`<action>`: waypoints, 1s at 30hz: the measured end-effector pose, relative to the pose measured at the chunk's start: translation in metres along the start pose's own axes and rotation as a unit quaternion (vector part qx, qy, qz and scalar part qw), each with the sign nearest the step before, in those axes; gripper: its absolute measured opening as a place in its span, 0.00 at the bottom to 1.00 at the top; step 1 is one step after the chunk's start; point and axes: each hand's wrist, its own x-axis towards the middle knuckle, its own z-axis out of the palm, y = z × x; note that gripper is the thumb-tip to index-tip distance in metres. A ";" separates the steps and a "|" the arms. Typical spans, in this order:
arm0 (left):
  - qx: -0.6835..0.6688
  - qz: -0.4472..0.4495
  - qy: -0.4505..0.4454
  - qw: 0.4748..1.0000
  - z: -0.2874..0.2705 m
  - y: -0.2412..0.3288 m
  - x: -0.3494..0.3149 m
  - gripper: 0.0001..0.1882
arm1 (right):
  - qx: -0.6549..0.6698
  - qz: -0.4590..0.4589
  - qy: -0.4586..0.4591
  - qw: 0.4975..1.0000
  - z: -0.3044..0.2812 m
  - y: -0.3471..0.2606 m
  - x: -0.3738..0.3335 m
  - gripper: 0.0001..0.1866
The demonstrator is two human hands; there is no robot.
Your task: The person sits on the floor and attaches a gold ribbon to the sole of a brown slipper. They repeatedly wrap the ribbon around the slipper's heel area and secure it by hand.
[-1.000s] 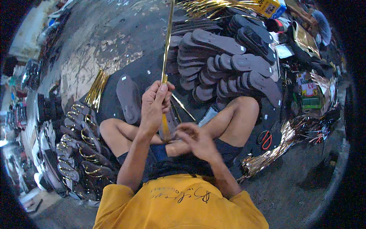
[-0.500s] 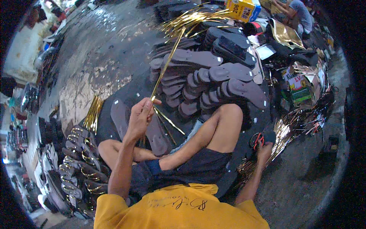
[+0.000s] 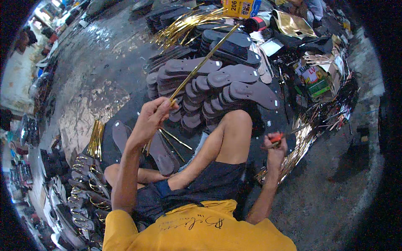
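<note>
My left hand is closed around thin gold strips, which slant up and to the right over the stacked soles. More gold strip ends show below this hand; whether it holds them too is unclear. My right hand grips red-handled scissors beside my right knee, their dark blades pointing to the right. Below my left hand lie two loose brown sandal soles, one on the left and one by my shin. Rows of stacked brown soles lie beyond my legs.
Sandals with gold straps are piled at my left, near a gold strip bundle. Another gold bundle lies far ahead by a yellow box. Shiny strips and a cardboard carton are at right. A person sits far right.
My right hand has come inward and up with the scissors, whose blades now point right. The strips in my left hand lean further right. The whole view has shifted slightly.
</note>
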 end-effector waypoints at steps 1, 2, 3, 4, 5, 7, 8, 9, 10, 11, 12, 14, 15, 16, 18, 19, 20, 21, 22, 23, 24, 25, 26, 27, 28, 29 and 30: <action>0.000 -0.002 -0.014 1.000 0.001 0.008 0.002 0.19 | -0.041 -0.029 -0.038 0.998 0.015 -0.041 -0.001 0.21; -0.001 -0.001 -0.036 0.999 0.004 0.015 0.009 0.20 | -0.030 -0.001 -0.087 0.996 0.026 -0.078 -0.003 0.22; 0.001 0.000 -0.055 0.998 0.006 0.021 0.016 0.21 | -0.016 0.028 -0.138 0.990 0.038 -0.111 -0.004 0.22; 0.002 0.008 -0.073 0.997 0.010 0.026 0.022 0.21 | -0.002 0.054 -0.187 0.981 0.046 -0.129 -0.004 0.22; 0.005 0.019 -0.096 0.995 0.016 0.032 0.030 0.21 | 0.017 0.022 -0.249 0.968 0.050 -0.121 -0.001 0.23; 0.018 0.024 -0.134 0.990 0.024 0.041 0.040 0.21 | 0.004 -0.012 -0.343 0.939 0.061 -0.110 0.003 0.24; 0.015 0.041 -0.142 0.989 0.031 0.041 0.043 0.21 | -0.028 -0.014 -0.369 0.929 0.069 -0.111 0.006 0.24; 0.013 0.053 -0.137 0.989 0.033 0.042 0.043 0.20 | -0.066 -0.060 -0.381 0.920 0.083 -0.121 0.014 0.24; 0.004 0.071 -0.145 0.987 0.041 0.040 0.049 0.20 | -0.112 -0.103 -0.380 0.912 0.092 -0.131 0.020 0.23; 0.014 0.073 -0.146 0.986 0.047 0.043 0.052 0.20 | -0.161 -0.186 -0.358 0.901 0.101 -0.154 0.028 0.22; 0.023 0.076 -0.149 0.986 0.053 0.047 0.055 0.19 | -0.209 -0.266 -0.330 0.881 0.108 -0.172 0.032 0.21; 0.030 0.084 -0.164 0.982 0.062 0.049 0.066 0.19 | -0.169 -0.122 -0.328 0.921 0.112 -0.184 0.038 0.25; 0.029 0.088 -0.173 0.980 0.065 0.047 0.071 0.19 | -0.149 -0.091 -0.329 0.928 0.109 -0.190 0.042 0.24; 0.029 0.092 -0.182 0.979 0.067 0.047 0.077 0.18 | -0.127 -0.060 -0.329 0.934 0.108 -0.192 0.046 0.24; 0.003 0.065 -0.204 0.977 0.073 0.050 0.091 0.18 | -0.076 -0.069 -0.336 0.936 0.100 -0.188 0.055 0.20; 0.002 0.058 -0.214 0.975 0.077 0.053 0.097 0.19 | -0.067 -0.077 -0.338 0.936 0.098 -0.183 0.059 0.18; 0.001 0.051 -0.222 0.974 0.080 0.055 0.103 0.19 | -0.074 -0.122 -0.325 0.935 0.094 -0.174 0.062 0.17; 0.013 0.050 -0.229 0.972 0.083 0.058 0.107 0.19 | -0.081 -0.164 -0.310 0.933 0.090 -0.164 0.065 0.16; 0.024 0.051 -0.231 0.971 0.083 0.059 0.109 0.19 | -0.102 -0.246 -0.280 0.922 0.086 -0.153 0.068 0.15; -0.002 0.027 -0.225 0.974 0.082 0.053 0.112 0.18 | -0.079 -0.176 -0.231 0.954 0.079 -0.146 0.070 0.16; -0.010 0.031 -0.197 0.980 0.080 0.050 0.107 0.18 | -0.038 -0.107 -0.179 0.977 0.076 -0.138 0.073 0.17; -0.029 0.040 -0.177 0.983 0.083 0.049 0.099 0.18 | -0.104 -0.064 -0.105 0.987 0.052 -0.118 0.076 0.19; -0.044 0.045 -0.151 0.987 0.080 0.047 0.090 0.17 | -0.160 -0.011 -0.035 0.986 0.030 -0.098 0.080 0.21; -0.086 0.028 -0.172 0.981 0.073 0.042 0.083 0.17 | -0.204 0.048 0.029 0.977 0.006 -0.076 0.083 0.23; -0.108 0.036 -0.128 0.985 0.065 0.037 0.074 0.16 | -0.324 -0.014 -0.004 0.946 -0.021 -0.058 0.081 0.24; -0.138 0.048 -0.100 0.984 0.071 0.029 0.071 0.16 | -0.451 0.003 0.007 0.892 -0.063 -0.004 0.080 0.24; -0.163 0.053 -0.063 0.983 0.070 0.018 0.063 0.16 | -0.482 0.047 -0.012 0.875 -0.083 0.018 0.071 0.24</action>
